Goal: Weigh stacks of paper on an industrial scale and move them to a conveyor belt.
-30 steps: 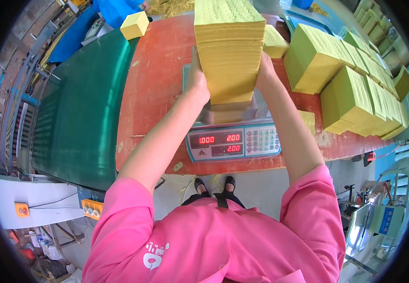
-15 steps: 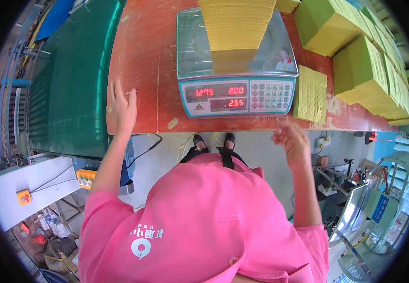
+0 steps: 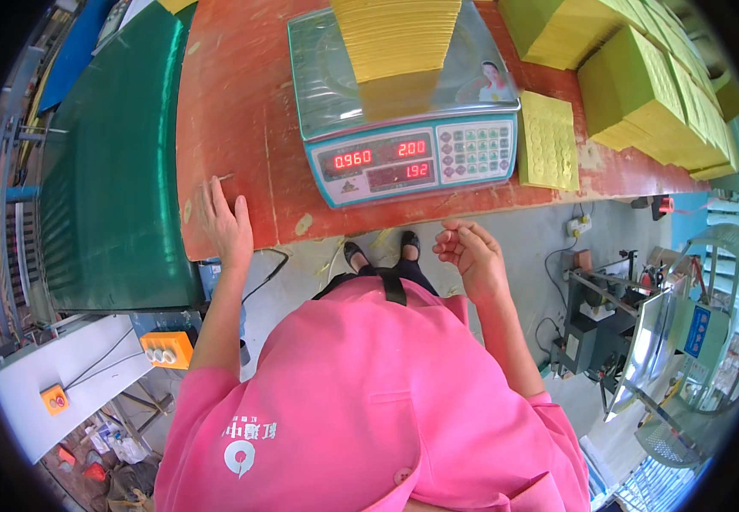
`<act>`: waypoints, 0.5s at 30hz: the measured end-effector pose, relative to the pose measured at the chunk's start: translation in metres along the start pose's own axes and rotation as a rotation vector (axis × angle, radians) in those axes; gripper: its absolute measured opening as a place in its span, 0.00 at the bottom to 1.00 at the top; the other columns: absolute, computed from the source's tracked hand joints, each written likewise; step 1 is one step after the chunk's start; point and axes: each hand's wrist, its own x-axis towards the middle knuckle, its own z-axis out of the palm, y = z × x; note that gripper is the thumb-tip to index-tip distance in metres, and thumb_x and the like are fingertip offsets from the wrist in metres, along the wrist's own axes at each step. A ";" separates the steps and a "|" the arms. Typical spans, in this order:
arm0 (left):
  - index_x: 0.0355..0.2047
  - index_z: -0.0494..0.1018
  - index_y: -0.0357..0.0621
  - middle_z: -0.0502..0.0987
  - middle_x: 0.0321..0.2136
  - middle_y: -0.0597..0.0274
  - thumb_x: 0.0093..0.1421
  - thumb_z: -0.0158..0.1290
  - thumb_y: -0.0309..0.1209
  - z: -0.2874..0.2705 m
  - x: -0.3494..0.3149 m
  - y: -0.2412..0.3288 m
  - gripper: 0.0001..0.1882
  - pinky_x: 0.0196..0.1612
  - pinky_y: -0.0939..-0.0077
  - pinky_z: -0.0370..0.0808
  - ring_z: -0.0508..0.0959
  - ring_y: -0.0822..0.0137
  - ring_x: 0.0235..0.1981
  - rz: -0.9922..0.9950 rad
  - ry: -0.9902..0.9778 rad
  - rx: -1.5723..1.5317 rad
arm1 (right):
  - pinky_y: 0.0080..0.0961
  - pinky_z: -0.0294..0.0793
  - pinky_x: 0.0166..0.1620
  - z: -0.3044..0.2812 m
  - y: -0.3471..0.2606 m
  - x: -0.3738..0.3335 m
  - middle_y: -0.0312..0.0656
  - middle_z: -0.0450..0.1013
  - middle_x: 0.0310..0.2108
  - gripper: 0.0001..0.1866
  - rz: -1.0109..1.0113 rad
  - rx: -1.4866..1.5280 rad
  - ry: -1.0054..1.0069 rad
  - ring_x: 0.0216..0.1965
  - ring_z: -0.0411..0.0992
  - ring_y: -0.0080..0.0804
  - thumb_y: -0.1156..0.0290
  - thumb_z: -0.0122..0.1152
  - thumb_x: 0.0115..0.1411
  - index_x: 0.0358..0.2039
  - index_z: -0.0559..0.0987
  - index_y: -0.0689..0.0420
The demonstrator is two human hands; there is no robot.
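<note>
My left hand [image 3: 226,224] rests at the left part of the red table's front edge, fingers stretched out and holding nothing. In front of the table, to the lower right of the scale, my right hand [image 3: 472,256] hangs in the air with its fingers curled together; I see nothing in them. A digital weighing scale [image 3: 412,115] with a metal pan and lit red digits stands on the table. On its pan sits a tall stack of yellow paper [image 3: 399,38], cut off by the top of the picture. A flat yellow paper block [image 3: 548,141] lies right of the scale.
Several thick yellow paper stacks [image 3: 642,90] stand at the back right of the red table [image 3: 241,111]. Left of it is a green-covered surface [image 3: 118,171]. An orange switch box [image 3: 167,350] sits at lower left. Metal equipment [image 3: 617,324] stands at the right.
The view has shifted, moving the table and scale left and up. My right hand has come inward to the left. The red digits on the scale have dropped to lower values.
</note>
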 end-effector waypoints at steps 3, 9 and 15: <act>0.67 0.55 0.41 0.55 0.67 0.43 0.66 0.49 0.38 0.002 -0.002 -0.005 0.32 0.68 0.49 0.51 0.53 0.45 0.69 0.011 0.021 -0.058 | 0.28 0.76 0.41 0.002 0.010 0.000 0.43 0.77 0.35 0.13 -0.010 0.031 0.022 0.35 0.77 0.33 0.70 0.48 0.67 0.45 0.76 0.64; 0.66 0.56 0.38 0.58 0.66 0.43 0.66 0.49 0.37 0.006 0.008 -0.010 0.31 0.68 0.53 0.53 0.55 0.46 0.68 0.019 -0.019 -0.089 | 0.26 0.75 0.41 0.024 0.034 -0.007 0.41 0.77 0.35 0.13 0.047 0.066 0.067 0.35 0.77 0.32 0.69 0.51 0.67 0.46 0.75 0.63; 0.58 0.68 0.37 0.66 0.62 0.48 0.65 0.52 0.29 -0.068 0.058 0.065 0.22 0.62 0.63 0.66 0.67 0.54 0.63 0.022 0.037 -0.637 | 0.27 0.75 0.43 0.041 0.042 -0.007 0.41 0.76 0.36 0.13 0.110 0.086 -0.020 0.36 0.76 0.32 0.69 0.51 0.68 0.46 0.74 0.63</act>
